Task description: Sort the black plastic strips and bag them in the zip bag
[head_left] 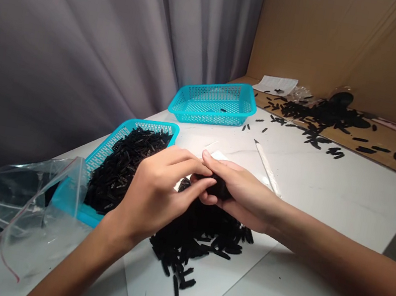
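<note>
Head view: dark object (222, 188) held between the hands (160, 187) (249, 195).

Hands (157, 181) holding dark material (220, 187), black pieces (202, 233), white paper (213, 279), two blue baskets (208, 119)

The left forearm (85, 263) slants up from the lower edge; the left hand (164, 183) arches palm-down, thumb and index fingertips nearly together. The right forearm (318, 246) enters from the right, its hand (244, 187) curled, thumb uppermost. Both hands' fingertips converge closely.
</note>
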### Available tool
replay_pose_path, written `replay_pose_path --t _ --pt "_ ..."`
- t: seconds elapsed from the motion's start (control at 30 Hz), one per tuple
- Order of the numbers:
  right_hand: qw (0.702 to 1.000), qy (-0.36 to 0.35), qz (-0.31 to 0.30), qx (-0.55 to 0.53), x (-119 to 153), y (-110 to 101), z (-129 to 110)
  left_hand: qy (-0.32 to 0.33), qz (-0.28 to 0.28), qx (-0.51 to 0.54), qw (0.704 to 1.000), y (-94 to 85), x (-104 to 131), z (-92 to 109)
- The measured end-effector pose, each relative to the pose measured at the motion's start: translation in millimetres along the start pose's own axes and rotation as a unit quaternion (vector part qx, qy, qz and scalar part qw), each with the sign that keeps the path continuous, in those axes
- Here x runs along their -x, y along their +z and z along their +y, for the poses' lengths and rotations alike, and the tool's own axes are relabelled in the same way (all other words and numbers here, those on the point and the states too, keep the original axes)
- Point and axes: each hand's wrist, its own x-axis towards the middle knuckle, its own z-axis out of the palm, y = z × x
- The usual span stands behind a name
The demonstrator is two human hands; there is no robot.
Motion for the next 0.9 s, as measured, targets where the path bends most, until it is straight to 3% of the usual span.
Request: replay_pose_path --t 0.2,0.4,0.6,0.9 --pt "1.0 -0.021 -0.013 0.018 0 -2 -6 -0.123 0.048 0.042 0.99 -9.4 -2 -7" --pt "0.993 -0.072 0.014 0.088 0 -2 -11 -0.217 0.081 0.113 0.966 -8.8 -1 -13" --pt "0.965 -0.165 0.018 0.201 -1 -5 -11 -0.224 0.072 0.118 0.965 -13.5 -2 -14" --pt "0.959 -0.171 -0.005 0.227 0 -7 -11 -0.177 0.058 0.061 0.981 -21.1 -2 -13"
